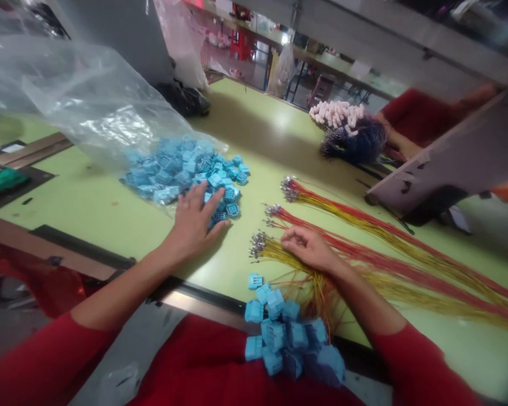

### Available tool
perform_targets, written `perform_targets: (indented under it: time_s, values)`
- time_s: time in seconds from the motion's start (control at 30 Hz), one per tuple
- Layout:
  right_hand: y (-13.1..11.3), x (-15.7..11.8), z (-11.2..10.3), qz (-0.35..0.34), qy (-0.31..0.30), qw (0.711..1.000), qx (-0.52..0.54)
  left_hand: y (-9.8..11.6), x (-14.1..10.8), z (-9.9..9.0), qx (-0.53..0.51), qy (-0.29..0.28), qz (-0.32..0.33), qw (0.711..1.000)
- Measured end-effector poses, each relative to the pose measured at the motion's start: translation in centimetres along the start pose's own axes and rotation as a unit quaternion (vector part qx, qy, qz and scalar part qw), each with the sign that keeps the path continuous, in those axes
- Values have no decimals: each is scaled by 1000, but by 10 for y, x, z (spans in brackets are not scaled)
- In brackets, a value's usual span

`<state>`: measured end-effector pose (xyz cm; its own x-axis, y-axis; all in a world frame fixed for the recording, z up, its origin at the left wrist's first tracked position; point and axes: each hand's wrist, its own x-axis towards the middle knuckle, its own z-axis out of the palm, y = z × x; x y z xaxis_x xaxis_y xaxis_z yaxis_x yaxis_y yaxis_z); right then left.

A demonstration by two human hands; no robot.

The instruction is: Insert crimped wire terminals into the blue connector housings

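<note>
My left hand (192,225) lies with spread fingers on the near side of a pile of light blue connector housings (173,166), its fingertips among the loose pieces. Part of that pile sits inside the mouth of a clear plastic bag (105,107). Over a bundle of yellow wires (275,246) with metal terminals, my right hand (307,248) is curled, fingers drawn in towards the thumb. What its fingers hold, if anything, is hidden. Red wires (298,219) run just beyond it. Below, blue connectors with wires attached (275,335) hang in a cluster at the table's front edge.
Another bundle of red and yellow wires (322,204) lies farther back on the green table (254,124). Dark wires with pale pink connectors (338,115) lie at the far side, near another person's arm (400,141). A grey panel (449,152) stands at right.
</note>
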<state>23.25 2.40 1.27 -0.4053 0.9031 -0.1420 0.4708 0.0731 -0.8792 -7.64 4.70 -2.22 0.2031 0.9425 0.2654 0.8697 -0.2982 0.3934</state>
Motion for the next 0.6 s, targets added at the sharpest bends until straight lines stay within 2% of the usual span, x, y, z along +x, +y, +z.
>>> perform_targets:
  time_s: [0.13,0.27,0.4,0.5,0.6]
  values:
    - [-3,-6,2,-10,-1,1000,3,10,7,0,-3,42,104,994]
    - [1,-6,5,31,-21,999,-4,8,25,-3,-5,8,188,982]
    - [8,-3,8,1,-10,998,-57,5,39,-5,0,-21,202,979]
    - [9,-5,9,-7,5,999,-39,8,41,-10,-1,-21,202,979]
    - [6,-9,9,5,18,1000,-1,16,38,-18,-29,2,197,980]
